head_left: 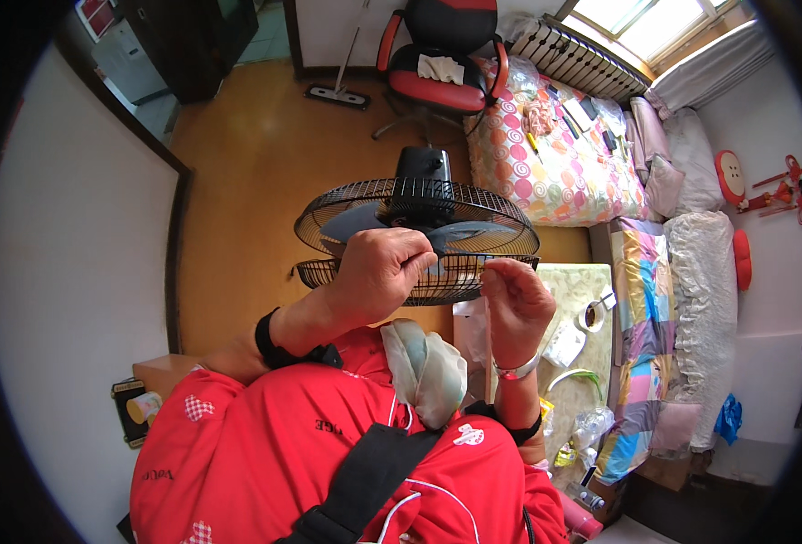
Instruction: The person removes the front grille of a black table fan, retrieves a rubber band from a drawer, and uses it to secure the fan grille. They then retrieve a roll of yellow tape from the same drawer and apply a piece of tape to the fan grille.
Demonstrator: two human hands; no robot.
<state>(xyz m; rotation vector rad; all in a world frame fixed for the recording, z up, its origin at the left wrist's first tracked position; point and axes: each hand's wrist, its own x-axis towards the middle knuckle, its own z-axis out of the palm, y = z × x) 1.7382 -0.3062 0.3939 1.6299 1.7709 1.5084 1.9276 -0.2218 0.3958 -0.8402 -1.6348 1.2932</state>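
Fan: a black fan [419, 204] stood in front of the person, its motor housing [424, 165] on the far side.
Grilles: rear grille [333, 201] behind the blades [354, 222]; front grille [446, 283] on the near side, a gap showing between the two rims.
Left hand: the left hand [374, 272] was held over the fan's middle, thumb and curled fingers together (whether a small thing was pinched between them, could not tell).
Right hand: the right hand [519, 308] was at the right end of the front grille, fingers bent toward the thumb; could not tell whether the tips met or gripped a wire.
Table: a pale green table [555, 283], right of the fan, bore a roll [591, 315] and plastic bags [591, 426].
Chair: a red and black chair [428, 86] stood beyond the fan, a pale cloth [441, 69] on its seat.
Mop: a flat mop [338, 96] rested on the floor [238, 181] beside the chair.
Bed: a bed [546, 186] with a swirl-patterned cover stood beyond the table.
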